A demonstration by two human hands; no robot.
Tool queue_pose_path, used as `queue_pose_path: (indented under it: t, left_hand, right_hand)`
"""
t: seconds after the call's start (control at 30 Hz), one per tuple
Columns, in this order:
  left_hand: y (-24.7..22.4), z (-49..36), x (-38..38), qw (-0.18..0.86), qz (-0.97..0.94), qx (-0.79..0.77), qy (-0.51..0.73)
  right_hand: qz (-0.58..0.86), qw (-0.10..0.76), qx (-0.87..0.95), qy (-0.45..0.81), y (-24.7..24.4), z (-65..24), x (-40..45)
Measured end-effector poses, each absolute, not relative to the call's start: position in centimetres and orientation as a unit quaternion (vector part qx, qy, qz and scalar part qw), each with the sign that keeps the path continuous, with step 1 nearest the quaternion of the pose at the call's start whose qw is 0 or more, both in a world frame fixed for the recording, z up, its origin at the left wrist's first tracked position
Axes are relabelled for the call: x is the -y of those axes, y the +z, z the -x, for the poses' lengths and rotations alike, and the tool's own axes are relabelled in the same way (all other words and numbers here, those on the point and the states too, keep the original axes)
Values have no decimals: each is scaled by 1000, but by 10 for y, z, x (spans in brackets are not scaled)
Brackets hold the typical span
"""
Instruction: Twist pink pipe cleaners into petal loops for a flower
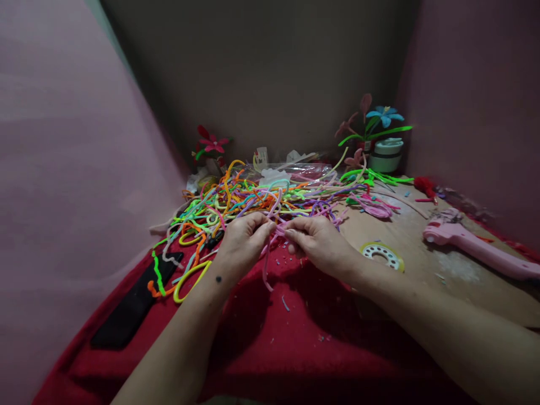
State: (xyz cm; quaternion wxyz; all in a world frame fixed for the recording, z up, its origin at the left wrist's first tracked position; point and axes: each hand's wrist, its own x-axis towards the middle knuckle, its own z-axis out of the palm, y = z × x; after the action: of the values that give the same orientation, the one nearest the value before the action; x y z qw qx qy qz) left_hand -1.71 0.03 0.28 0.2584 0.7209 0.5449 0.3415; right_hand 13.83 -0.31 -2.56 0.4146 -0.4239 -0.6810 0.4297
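Between my two hands is a pink pipe cleaner point(266, 269), one end hanging down over the red cloth. My left hand point(247, 239) pinches it with thumb and forefinger. From the other side my right hand point(314, 242) pinches the same pink piece, its fingertips close to the left ones. The part right at the fingertips is small and partly covered by them. Just behind my hands spreads a tangled heap of pipe cleaners point(236, 194) in many colours.
A cardboard sheet point(415, 247) on the right bears a pink trimmer-like tool point(476, 244) and a ring-shaped tape roll point(382, 256). A flat black object point(130, 309) lies at left on the red cloth point(270, 349). Pipe-cleaner flowers point(385, 115) and a pale pot point(386, 154) stand behind.
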Motion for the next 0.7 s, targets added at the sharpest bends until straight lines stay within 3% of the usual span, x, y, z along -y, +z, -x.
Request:
queue_pose_path:
  t: [0.1, 0.3, 0.57, 0.7]
  left_hand:
    - [2, 15, -1, 296, -705, -535, 359]
    - [0, 11, 1, 356, -682, -504, 393]
    - [-1, 8, 4, 345, -675, -498, 422]
    - [-1, 13, 2, 471, -625, -457, 423]
  right_hand:
    - [400, 426, 696, 418, -28, -137, 4]
    - [349, 429, 649, 522, -25, -136, 7]
    - [350, 418, 535, 646, -28, -133, 5]
    - [355, 412, 521, 658, -24, -135, 7]
